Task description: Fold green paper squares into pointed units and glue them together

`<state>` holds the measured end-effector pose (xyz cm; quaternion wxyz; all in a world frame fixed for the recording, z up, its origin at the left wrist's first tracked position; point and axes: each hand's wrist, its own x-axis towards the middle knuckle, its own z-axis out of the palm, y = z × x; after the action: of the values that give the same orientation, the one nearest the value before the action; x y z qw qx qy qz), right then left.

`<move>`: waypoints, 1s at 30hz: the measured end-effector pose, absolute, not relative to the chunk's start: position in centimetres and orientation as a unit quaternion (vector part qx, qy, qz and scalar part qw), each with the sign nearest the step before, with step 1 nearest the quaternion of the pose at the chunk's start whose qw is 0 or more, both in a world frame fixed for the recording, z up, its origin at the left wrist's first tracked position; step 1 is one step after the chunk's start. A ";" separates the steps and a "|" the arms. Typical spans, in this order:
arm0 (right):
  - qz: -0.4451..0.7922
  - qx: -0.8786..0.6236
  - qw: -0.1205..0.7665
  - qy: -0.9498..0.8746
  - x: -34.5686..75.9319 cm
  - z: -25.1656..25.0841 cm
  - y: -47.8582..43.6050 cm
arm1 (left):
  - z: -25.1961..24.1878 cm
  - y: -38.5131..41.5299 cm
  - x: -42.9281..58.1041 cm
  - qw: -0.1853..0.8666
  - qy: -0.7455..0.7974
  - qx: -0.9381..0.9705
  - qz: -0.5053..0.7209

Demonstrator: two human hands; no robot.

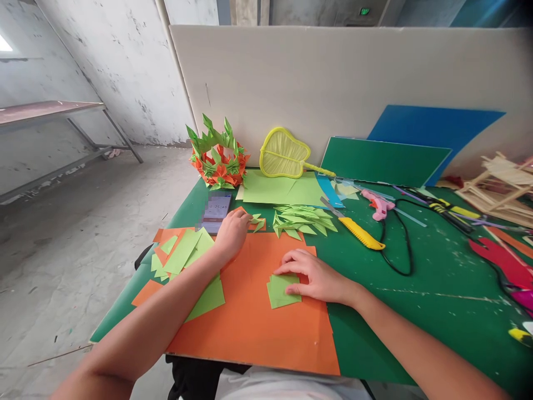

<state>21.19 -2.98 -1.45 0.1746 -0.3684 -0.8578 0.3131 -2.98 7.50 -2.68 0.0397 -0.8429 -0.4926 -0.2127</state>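
My right hand [313,275] lies flat, fingers stretched, on a small stack of light green paper squares [280,293] that rests on a large orange sheet [258,328]. My left hand [233,230] reaches forward with curled fingers onto small folded green paper pieces [258,222] at the orange sheet's far edge. Whether it grips one is hidden. A pile of folded green pieces [303,219] lies just beyond, between the hands and the back.
Loose green and orange squares [183,253] lie at the left beside a phone [217,210]. A green-and-orange paper wreath [219,161], a yellow fan [285,153], a yellow utility knife [360,233], a pink glue gun [378,204] with black cord and wooden sticks [499,183] sit on the green table [416,278].
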 end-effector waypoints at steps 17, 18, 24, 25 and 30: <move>0.405 -0.437 0.358 -0.719 21.2 -2.0 -2.4 | -1.3 6.3 -2.1 -0.104 -0.501 -0.801 -0.310; 0.417 -0.454 0.379 -0.690 21.2 -2.2 -2.3 | -1.1 5.7 -1.7 -0.167 -0.502 -0.784 -0.325; 0.481 -0.487 0.428 -0.590 20.9 -2.1 -2.4 | -0.8 1.8 0.7 -0.408 -0.420 -0.732 -0.348; 0.485 -0.486 0.429 -0.587 20.8 -2.1 -2.5 | -0.8 1.3 1.0 -0.435 -0.403 -0.728 -0.344; 0.496 -0.483 0.431 -0.579 20.5 -2.0 -2.8 | -0.9 0.5 1.5 -0.472 -0.385 -0.713 -0.348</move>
<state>20.49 -2.77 -1.96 0.4310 -0.4826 -0.5794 0.4956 1.46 0.49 -0.85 -0.4723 -0.7127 -0.3848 -0.3478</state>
